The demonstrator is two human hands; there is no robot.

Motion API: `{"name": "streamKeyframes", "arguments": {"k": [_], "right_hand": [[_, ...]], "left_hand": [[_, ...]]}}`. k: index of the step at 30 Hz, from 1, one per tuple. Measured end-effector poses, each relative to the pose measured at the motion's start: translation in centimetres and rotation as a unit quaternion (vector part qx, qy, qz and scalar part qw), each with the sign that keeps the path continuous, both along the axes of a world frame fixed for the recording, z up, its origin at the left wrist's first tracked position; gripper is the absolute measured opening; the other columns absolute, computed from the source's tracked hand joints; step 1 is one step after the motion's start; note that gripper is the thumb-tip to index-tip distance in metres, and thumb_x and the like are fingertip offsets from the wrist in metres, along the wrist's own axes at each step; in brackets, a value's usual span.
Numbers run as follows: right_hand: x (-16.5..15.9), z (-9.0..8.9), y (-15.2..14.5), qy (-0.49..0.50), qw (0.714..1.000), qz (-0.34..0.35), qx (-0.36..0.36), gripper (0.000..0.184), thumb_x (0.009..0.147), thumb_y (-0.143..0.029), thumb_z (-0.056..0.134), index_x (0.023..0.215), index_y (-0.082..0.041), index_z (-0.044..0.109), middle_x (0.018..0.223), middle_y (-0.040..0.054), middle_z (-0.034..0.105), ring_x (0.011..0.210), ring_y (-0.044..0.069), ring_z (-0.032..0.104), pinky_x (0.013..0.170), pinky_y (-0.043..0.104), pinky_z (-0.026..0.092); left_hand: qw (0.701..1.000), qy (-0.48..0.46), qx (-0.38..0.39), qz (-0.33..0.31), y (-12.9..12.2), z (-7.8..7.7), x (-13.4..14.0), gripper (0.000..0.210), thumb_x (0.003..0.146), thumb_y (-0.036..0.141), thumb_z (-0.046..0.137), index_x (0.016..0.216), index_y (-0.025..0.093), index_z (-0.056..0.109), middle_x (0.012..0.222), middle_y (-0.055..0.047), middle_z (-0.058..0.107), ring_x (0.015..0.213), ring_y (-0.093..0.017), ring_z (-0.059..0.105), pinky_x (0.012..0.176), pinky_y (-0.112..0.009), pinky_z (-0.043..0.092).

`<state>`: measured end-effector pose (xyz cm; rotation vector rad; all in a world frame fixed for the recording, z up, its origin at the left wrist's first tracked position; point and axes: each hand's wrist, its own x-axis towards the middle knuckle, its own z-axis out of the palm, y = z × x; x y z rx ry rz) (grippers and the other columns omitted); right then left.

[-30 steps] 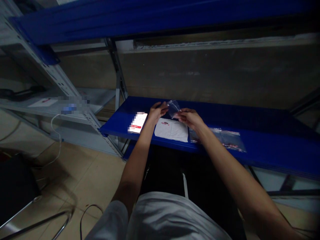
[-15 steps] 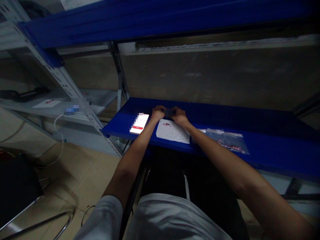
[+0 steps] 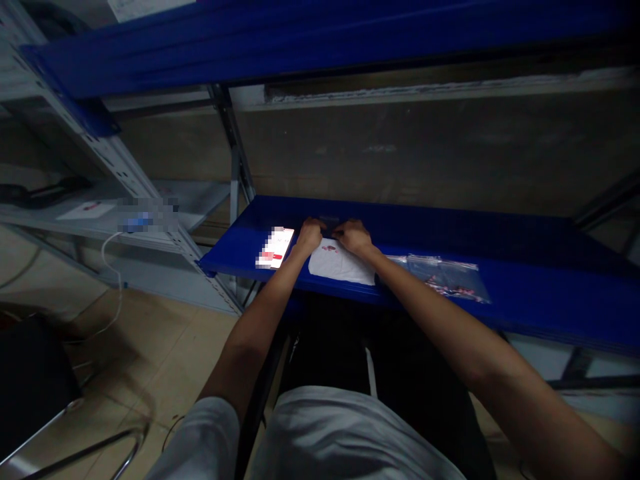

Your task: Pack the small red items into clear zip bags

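Observation:
A small clear plastic bag (image 3: 329,219) lies at the far side of a white cloth (image 3: 345,268), dim against the blue shelf. My left hand (image 3: 311,233) is closed at the bag's near left edge, fingers curled inward. Opposite it, my right hand (image 3: 353,235) pinches at the near right edge. The exact grip is hard to see in the low light. On the cloth, close to both hands, rests a little group of reddish pieces (image 3: 330,248). Right of my right forearm lie clear zip bags (image 3: 450,277) with small pink-red pieces inside.
A lit phone (image 3: 279,248) lies left of my left hand on the blue shelf (image 3: 540,267). A blue beam (image 3: 300,50) crosses above. At left stand a metal upright (image 3: 125,170), a grey shelf with a white cable (image 3: 119,267), and a dark chair (image 3: 37,373).
Both hands have come down slightly and the bag between them now lies flatter, showing beyond the fingers. The whole view has shifted a little.

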<state>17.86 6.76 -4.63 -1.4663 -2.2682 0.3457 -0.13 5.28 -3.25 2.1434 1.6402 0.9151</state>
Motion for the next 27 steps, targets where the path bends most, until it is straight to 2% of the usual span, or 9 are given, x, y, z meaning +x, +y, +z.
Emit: {"name": "streamKeyframes", "arguments": {"k": [3,6,11,13,16,18,22,25,27], "right_hand": [[-0.3,0.5,-0.8,-0.002,0.999,-0.050,0.004,0.025,0.097,-0.027,0.062,0.111,-0.022,0.082,0.122,0.0146,0.073,0.120,0.028,0.062,0.105,0.039,0.051],[-0.8,1.3,-1.5,0.008,0.998,-0.066,0.005,0.026,0.095,-0.022,0.061,0.111,-0.020,0.082,0.121,0.0156,0.074,0.115,0.028,0.066,0.102,0.038,0.053],[-0.4,3.2,-3.1,0.053,0.995,-0.083,0.006,0.033,0.093,-0.018,0.060,0.120,-0.020,0.078,0.120,0.0117,0.077,0.108,0.024,0.071,0.097,0.033,0.054],[1.0,3.7,-5.1,0.089,0.990,-0.105,0.009,0.032,0.094,-0.022,0.059,0.120,-0.018,0.077,0.113,0.0107,0.079,0.102,0.024,0.073,0.092,0.033,0.055],[4.3,3.9,-9.8,0.238,0.953,-0.181,0.040,0.031,0.094,-0.036,0.058,0.111,-0.020,0.079,0.100,0.0104,0.080,0.092,0.027,0.073,0.084,0.037,0.056],[6.8,3.8,-13.2,0.271,0.939,-0.205,0.057,0.033,0.093,-0.043,0.058,0.107,-0.022,0.079,0.099,0.0102,0.080,0.086,0.028,0.072,0.079,0.039,0.055],[11.6,3.8,-17.6,0.226,0.940,-0.252,0.039,0.036,0.088,-0.048,0.060,0.101,-0.021,0.080,0.089,0.0102,0.079,0.080,0.029,0.071,0.075,0.039,0.051],[14.2,3.7,-18.4,0.179,0.932,-0.315,0.026,0.034,0.084,-0.045,0.062,0.097,-0.020,0.081,0.078,0.0104,0.077,0.075,0.030,0.071,0.070,0.038,0.047],[15.2,3.5,-18.5,0.177,0.924,-0.338,0.017,0.032,0.082,-0.043,0.063,0.095,-0.019,0.081,0.077,0.0108,0.077,0.075,0.029,0.072,0.069,0.037,0.047]], "left_hand": [[1.000,0.017,0.003,-0.005,-0.4,0.1,0.0,0.051,0.075,-0.010,0.047,0.105,0.009,0.082,0.118,-0.020,0.076,0.122,-0.027,0.066,0.116,-0.039,0.046],[1.000,0.028,0.003,-0.002,-0.8,0.4,0.1,0.049,0.079,-0.009,0.047,0.106,0.012,0.082,0.119,-0.019,0.075,0.120,-0.026,0.067,0.116,-0.038,0.046],[0.999,0.030,0.004,0.033,-2.4,1.9,0.6,0.048,0.084,-0.006,0.047,0.114,0.011,0.081,0.126,-0.021,0.071,0.117,-0.027,0.068,0.113,-0.038,0.046],[0.998,0.018,0.010,0.064,-4.4,2.5,0.8,0.048,0.087,-0.002,0.048,0.122,0.011,0.078,0.125,-0.021,0.070,0.117,-0.028,0.068,0.112,-0.038,0.047],[0.989,-0.048,0.043,0.132,-9.2,2.7,1.7,0.043,0.097,0.009,0.046,0.125,0.017,0.077,0.119,-0.017,0.071,0.113,-0.028,0.068,0.109,-0.037,0.049],[0.986,-0.082,0.041,0.139,-12.4,2.5,2.8,0.039,0.099,0.013,0.048,0.122,0.020,0.078,0.114,-0.014,0.072,0.106,-0.026,0.070,0.105,-0.037,0.051],[0.994,-0.098,0.015,0.046,-15.8,2.6,6.2,0.037,0.097,0.009,0.051,0.118,0.019,0.079,0.115,-0.010,0.075,0.110,-0.021,0.070,0.107,-0.031,0.050],[0.997,-0.054,-0.041,-0.043,-15.8,3.3,9.1,0.031,0.098,0.022,0.060,0.124,0.019,0.078,0.115,-0.012,0.075,0.104,-0.023,0.071,0.104,-0.034,0.053],[0.994,-0.013,-0.076,-0.082,-15.5,3.7,10.6,0.034,0.095,0.031,0.069,0.126,0.021,0.078,0.120,-0.014,0.072,0.112,-0.027,0.070,0.106,-0.036,0.052]]}}
